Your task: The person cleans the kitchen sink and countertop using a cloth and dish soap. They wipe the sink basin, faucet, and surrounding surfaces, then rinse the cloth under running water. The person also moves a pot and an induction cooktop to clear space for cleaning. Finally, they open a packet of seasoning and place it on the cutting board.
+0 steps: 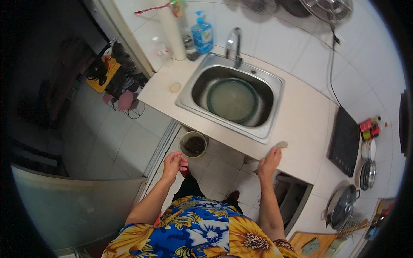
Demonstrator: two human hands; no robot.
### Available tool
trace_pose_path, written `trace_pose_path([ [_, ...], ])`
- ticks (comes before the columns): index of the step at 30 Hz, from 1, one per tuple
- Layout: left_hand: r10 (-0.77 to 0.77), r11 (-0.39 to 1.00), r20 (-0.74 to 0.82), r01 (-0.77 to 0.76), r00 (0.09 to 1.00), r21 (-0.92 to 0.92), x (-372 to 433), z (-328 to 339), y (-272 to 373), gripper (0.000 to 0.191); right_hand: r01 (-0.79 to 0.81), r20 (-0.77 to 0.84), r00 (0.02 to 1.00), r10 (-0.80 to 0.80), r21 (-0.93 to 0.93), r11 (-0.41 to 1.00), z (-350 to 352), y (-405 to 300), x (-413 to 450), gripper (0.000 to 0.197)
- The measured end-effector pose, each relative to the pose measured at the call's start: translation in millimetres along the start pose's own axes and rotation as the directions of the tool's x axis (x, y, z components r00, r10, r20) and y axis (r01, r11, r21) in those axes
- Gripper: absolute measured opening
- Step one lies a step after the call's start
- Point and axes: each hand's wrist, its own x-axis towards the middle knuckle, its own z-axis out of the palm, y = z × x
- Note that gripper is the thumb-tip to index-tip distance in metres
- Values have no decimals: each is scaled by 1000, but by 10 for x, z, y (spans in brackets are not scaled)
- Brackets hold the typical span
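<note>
My left hand [174,165] hangs in the air with loosely bent fingers and nothing in it, close to a round bin [206,146] holding dark waste on the floor. At the front edge of the countertop [300,129], right of the sink, is my right hand [269,163]. Its fingertips meet a small pale thing [284,145] that is too blurred to name; whether they grip it is unclear. In the stainless steel sink [277,93] stands a round green-rimmed basin [209,100] filled with cloudy water. The chrome faucet [238,48] arches behind it.
Left of the sink are a blue pump bottle [202,37], a clear plastic bottle [161,51] and a small round pale item [175,87]. To the right lie a black cooktop [345,142], a lidded pan [342,206] and a wooden cutting board [298,242]. An open cabinet [292,196] is below.
</note>
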Motion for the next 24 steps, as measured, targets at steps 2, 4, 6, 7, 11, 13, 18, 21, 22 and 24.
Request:
trace_pose_path([
  [2,-2,1000,-12,2,1000,-19,247,-271,90,24,33,-9,999,-32,26,999,201,-475,25,69],
  [4,51,999,-19,-50,999,19,576,-605,214,24,-46,-3,999,46,23,999,369,-988,53,71],
  [6,118,987,-16,-115,993,113,1022,-914,324,24,-4,93,996,0,46,999,529,-1486,131,72],
  [7,154,971,-8,-150,988,186,1335,-1051,391,24,12,149,989,-20,55,998,622,-1716,135,73],
  [11,412,719,32,-346,911,602,2303,-1078,988,32,152,161,972,-171,122,981,1165,-2527,221,71],
  [13,489,532,90,-379,867,757,2684,-929,1232,36,207,233,936,-262,238,949,1366,-2925,361,67],
  [18,380,274,158,-274,911,922,3072,-500,1680,35,305,369,850,-375,234,923,1772,-3815,648,55],
  [21,455,310,165,-330,875,892,3325,-566,1644,28,406,396,799,-453,200,892,1918,-4051,801,59],
  [22,460,389,144,-345,876,854,3398,-631,1618,25,426,420,775,-472,204,881,1932,-4117,869,58],
  [24,470,533,102,-374,877,759,3513,-814,1596,20,444,447,752,-485,201,873,2043,-4204,1042,57],
])
